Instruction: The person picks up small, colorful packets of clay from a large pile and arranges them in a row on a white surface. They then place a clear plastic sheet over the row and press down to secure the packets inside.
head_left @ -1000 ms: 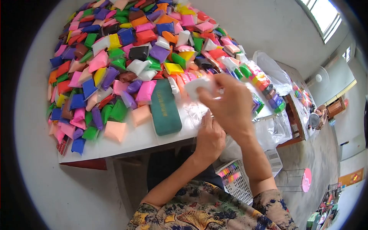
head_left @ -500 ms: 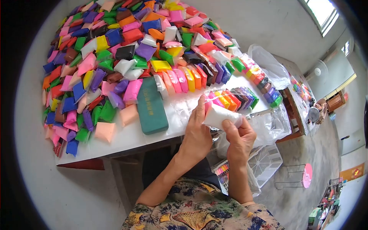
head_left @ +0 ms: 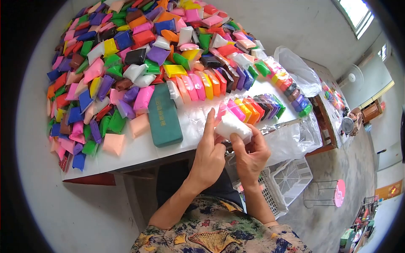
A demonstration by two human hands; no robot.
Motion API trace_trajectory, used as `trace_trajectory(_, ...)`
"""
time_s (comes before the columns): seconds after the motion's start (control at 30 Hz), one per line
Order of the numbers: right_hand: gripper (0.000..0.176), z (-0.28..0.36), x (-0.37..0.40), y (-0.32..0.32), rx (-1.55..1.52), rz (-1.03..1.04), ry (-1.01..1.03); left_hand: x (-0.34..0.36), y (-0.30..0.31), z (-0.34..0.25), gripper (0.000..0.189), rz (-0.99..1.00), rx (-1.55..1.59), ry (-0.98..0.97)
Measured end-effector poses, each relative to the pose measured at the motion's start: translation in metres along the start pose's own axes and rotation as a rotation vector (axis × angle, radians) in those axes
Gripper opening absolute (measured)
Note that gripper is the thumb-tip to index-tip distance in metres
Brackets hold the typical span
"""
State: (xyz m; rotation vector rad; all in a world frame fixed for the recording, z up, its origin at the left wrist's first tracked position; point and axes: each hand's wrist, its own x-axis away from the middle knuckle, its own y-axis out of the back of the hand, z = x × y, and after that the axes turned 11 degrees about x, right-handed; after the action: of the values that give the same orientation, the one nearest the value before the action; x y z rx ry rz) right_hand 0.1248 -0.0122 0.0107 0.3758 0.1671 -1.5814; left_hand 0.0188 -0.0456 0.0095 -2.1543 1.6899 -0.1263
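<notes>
A white packet (head_left: 233, 127) is gripped between the thumb and fingers of my right hand (head_left: 249, 156). My left hand (head_left: 208, 156) is at the packet's left side, index finger pointing up and the other fingers curled; whether it pinches the packet's edge is hard to see. Just beyond the hands, a row of coloured packets (head_left: 253, 110) stands on clear plastic. Behind that, a longer row of upright packets (head_left: 207, 86) runs beside a green box (head_left: 164, 116), which lies left of my hands.
A large heap of coloured packets (head_left: 105, 63) covers the table's left and back. Clear plastic bags (head_left: 295, 141) hang at the right edge. White plastic baskets (head_left: 292, 179) are below, with a pink-topped stool (head_left: 339, 193) on the floor.
Both hands have shifted slightly left and down with the white packet. The packet is tilted differently, and my left index finger now stands more apart from it.
</notes>
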Motion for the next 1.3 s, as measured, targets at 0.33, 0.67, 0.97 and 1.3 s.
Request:
trace_trajectory(0.33,0.035,-0.006,-0.002,-0.01,0.49,-0.096,0.411,0.02,-0.001,-0.019,0.073,0.065,-0.223,-0.038)
trace_trajectory(0.67,0.035,-0.008,-0.002,-0.024,0.675,-0.084,0.389,0.05,0.01,-0.022,0.048,-0.182,-0.599,-0.225)
trace_trajectory(0.97,0.032,-0.011,-0.011,-0.039,0.79,-0.191,0.432,0.052,0.023,0.0,0.026,-0.324,-0.855,-0.225)
trace_trajectory(1.3,0.035,-0.011,-0.017,-0.056,0.962,-0.17,0.352,0.05,0.023,0.005,0.007,-0.197,-0.528,-0.174)
